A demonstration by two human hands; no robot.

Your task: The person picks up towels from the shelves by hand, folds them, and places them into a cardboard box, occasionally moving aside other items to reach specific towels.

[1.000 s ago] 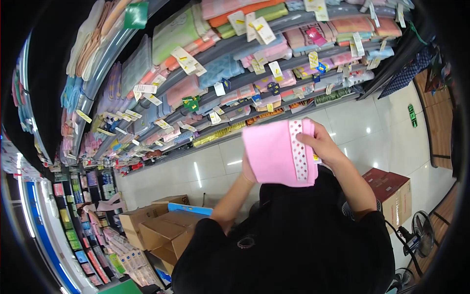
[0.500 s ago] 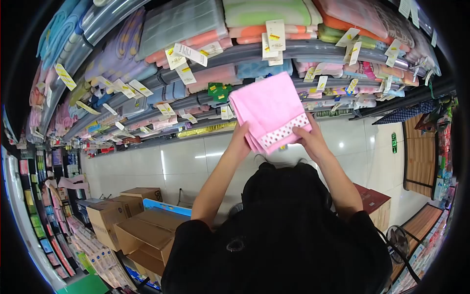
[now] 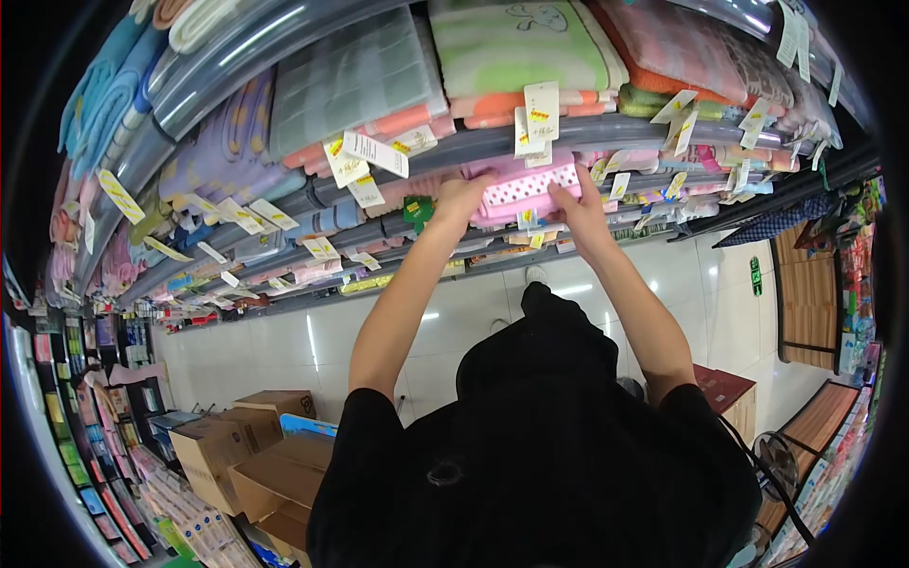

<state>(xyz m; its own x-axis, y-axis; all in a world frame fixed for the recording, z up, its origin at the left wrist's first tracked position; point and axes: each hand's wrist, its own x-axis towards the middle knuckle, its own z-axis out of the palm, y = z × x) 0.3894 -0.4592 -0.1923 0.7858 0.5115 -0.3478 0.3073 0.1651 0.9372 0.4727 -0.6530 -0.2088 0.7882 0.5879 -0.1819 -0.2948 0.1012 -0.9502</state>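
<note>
A folded pink towel [image 3: 516, 193] with a white, dark-dotted band is held level at a lower shelf, its far part under the shelf above. My left hand [image 3: 463, 201] grips its left end, and my right hand [image 3: 578, 204] grips the right end with the thumb on top by the band. Just above hang white price tags [image 3: 538, 123] on the edge of the upper shelf, below a folded green towel [image 3: 521, 47]. A small dark green card [image 3: 418, 212] sits left of my left hand.
Grey plaid towels [image 3: 350, 80] and purple ones [image 3: 222, 137] fill the shelf to the left. Open cardboard boxes [image 3: 284, 469] stand on the tiled floor [image 3: 369, 327] at lower left. A fan [image 3: 776, 464] is at lower right, near a dark red box [image 3: 724, 388].
Both hands have moved forward with the pink towel, from in front of the shelves to the lower shelf. The towel has gone from tilted up to nearly flat.
</note>
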